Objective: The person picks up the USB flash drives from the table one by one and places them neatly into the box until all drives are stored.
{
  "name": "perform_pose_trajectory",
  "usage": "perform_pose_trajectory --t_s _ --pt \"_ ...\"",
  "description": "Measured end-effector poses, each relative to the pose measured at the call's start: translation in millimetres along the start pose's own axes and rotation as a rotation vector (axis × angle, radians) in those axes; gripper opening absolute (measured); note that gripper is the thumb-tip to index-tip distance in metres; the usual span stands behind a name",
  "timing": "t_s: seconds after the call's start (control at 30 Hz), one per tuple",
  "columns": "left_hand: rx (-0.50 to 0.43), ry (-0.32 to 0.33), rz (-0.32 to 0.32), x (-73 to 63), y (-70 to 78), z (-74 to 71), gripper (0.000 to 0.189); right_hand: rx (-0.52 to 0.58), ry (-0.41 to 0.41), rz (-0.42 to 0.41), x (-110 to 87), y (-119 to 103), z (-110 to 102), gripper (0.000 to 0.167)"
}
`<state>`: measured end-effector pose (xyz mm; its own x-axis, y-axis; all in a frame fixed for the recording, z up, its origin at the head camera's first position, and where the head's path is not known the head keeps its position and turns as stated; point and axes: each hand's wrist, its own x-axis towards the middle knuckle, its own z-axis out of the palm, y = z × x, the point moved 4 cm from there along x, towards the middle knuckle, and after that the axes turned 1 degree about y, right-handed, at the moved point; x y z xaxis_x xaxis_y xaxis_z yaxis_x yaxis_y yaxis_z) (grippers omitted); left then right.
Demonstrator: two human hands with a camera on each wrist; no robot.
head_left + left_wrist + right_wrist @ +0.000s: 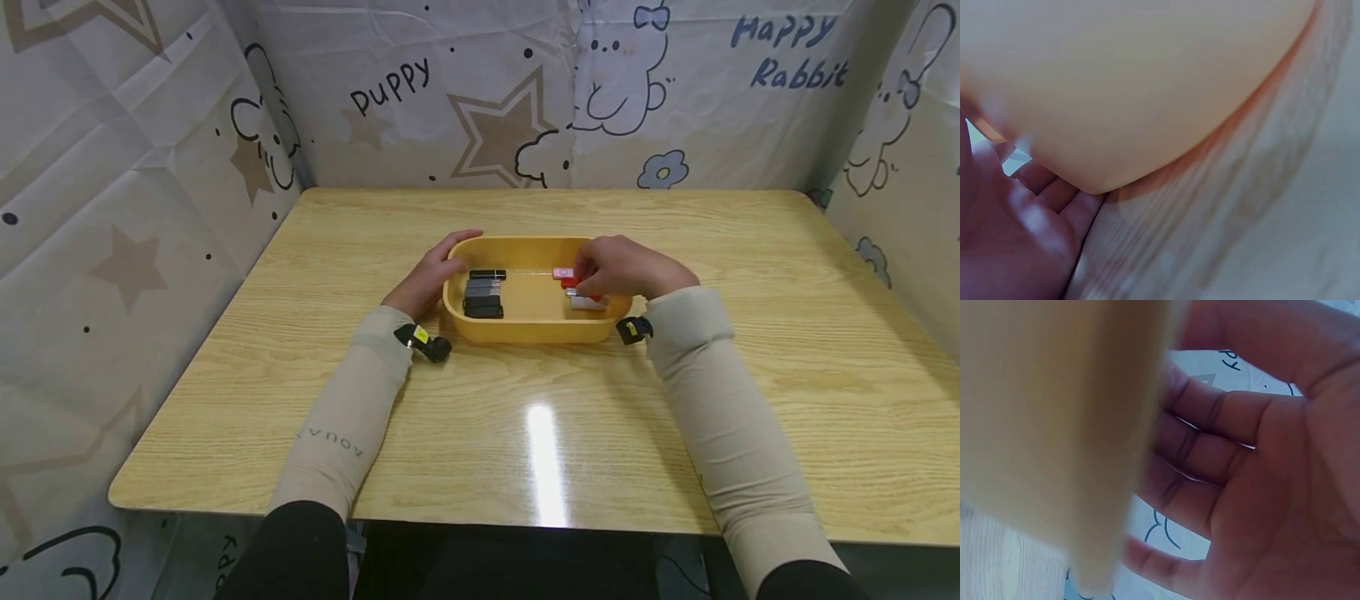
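Observation:
A yellow tray with rounded corners lies in front of me. My left hand holds its left end, thumb at the rim and fingers along the outer wall; the left wrist view shows those fingers against the tray wall. Over the right end, my right hand reaches in with bent fingers, pinching a red USB stick partly covered by them. Beside it lie a pink stick, another red stick and a silver one. In the right wrist view the tray rim hides the fingertips.
Black sticks and grey sticks lie in a column at the tray's left, below another black stick. The wooden table carries the tray. A printed cloth stands behind and at both sides.

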<state>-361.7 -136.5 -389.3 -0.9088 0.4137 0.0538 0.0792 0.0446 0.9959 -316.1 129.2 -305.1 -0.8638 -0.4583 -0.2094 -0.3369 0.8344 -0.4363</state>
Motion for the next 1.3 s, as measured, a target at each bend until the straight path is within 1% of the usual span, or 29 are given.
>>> perform_pose_trajectory --t_s 0.17,0.33,0.37,0.57,0.6,0.9,1.3 --pt "-0.013 -0.021 0.005 -1.3 3.0 1.1 0.063 -0.007 -0.013 0.012 -0.1 -0.7 2.3 0.013" --pt "0.004 -0.024 -0.006 -10.8 17.8 7.1 0.062 -0.012 -0.03 0.032 -1.6 -2.6 3.6 0.012" --pt "0.002 -0.024 -0.008 -10.6 17.9 7.0 0.063 -0.014 -0.034 0.039 -1.8 -2.7 4.0 0.012" --pt "-0.015 -0.015 -0.002 0.0 1.3 0.1 0.064 -0.046 -0.053 0.056 -1.4 -3.8 5.8 0.01" --pt "-0.012 -0.011 -0.001 0.3 0.4 -0.1 0.063 -0.054 -0.055 0.058 -1.5 -4.3 6.1 0.01" --pt "0.005 0.002 0.007 0.9 -0.3 -0.4 0.063 -0.06 -0.056 0.063 -1.0 -7.3 10.1 0.009" --pt "-0.007 -0.006 -0.008 0.5 -1.2 -0.2 0.064 -0.132 -0.04 0.059 1.9 -9.3 13.7 0.006"
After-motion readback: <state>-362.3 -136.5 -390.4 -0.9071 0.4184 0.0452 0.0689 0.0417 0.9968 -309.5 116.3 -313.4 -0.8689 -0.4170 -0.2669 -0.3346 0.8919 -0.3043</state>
